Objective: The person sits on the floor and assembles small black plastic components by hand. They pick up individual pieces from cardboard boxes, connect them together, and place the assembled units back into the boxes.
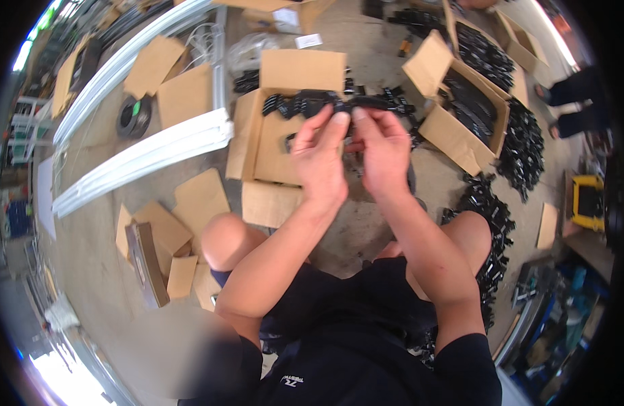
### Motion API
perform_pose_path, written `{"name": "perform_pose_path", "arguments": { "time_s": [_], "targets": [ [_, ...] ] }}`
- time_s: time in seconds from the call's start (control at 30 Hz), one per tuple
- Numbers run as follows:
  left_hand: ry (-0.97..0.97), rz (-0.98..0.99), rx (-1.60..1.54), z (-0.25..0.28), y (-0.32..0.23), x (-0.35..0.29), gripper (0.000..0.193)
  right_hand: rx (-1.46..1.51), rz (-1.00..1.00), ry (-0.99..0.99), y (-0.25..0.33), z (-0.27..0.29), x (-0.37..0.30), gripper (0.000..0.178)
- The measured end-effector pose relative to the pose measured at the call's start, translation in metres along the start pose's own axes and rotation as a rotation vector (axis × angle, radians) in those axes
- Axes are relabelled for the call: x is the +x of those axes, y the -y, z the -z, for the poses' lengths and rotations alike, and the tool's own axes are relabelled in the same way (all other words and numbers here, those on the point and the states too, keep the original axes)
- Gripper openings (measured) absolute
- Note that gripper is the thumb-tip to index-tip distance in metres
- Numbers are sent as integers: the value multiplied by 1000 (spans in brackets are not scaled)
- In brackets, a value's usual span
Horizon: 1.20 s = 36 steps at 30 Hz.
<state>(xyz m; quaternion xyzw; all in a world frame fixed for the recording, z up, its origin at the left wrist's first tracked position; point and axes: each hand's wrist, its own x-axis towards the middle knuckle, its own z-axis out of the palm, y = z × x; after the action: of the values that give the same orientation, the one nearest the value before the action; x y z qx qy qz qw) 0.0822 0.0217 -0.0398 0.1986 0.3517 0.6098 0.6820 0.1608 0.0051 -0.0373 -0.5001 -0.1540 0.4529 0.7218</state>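
In front of me, both hands are raised and close together above an open cardboard box (241,139). My left hand (320,162) pinches a small black part (318,97) between thumb and fingers. Just beside it, my right hand (385,152) grips a black, elongated part (373,102). The two parts meet or nearly meet at the fingertips; whether they are joined I cannot tell. Several more black pieces (278,105) show at the far side of the box, behind my left hand. My hands hide some of the box's right side.
A second open box (455,139) holding black parts stands at the right, beside heaps of black pieces (522,149). White metal profiles (149,160) and flattened cardboard (202,196) lie left. Another person's legs (574,101) show at far right, near a yellow-framed object (587,201).
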Motion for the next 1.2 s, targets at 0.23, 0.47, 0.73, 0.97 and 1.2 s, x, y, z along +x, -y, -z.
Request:
{"name": "perform_pose_path", "arguments": {
  "time_s": [0.23, 0.47, 0.73, 0.97, 1.2],
  "targets": [
    [9, 55, -63, -8, -8, -7, 21, -40, 69, 27, -5, 5, -2, 12],
    [83, 30, -121, -5, -17, -21, 24, -25, 120, 101, 6, 2, -17, 10],
    [170, -6, -29, -18, -39, -70, 21, -35, 220, 136, 34, 15, -63, 9],
    [359, -61, -38, -34, -49, -122, 20, -51, 332, 71, 76, 28, -120, 11],
    [374, -84, -9, -31, -71, -172, 24, 90, 373, 190, 89, 42, -155, 13]
  ]
}}
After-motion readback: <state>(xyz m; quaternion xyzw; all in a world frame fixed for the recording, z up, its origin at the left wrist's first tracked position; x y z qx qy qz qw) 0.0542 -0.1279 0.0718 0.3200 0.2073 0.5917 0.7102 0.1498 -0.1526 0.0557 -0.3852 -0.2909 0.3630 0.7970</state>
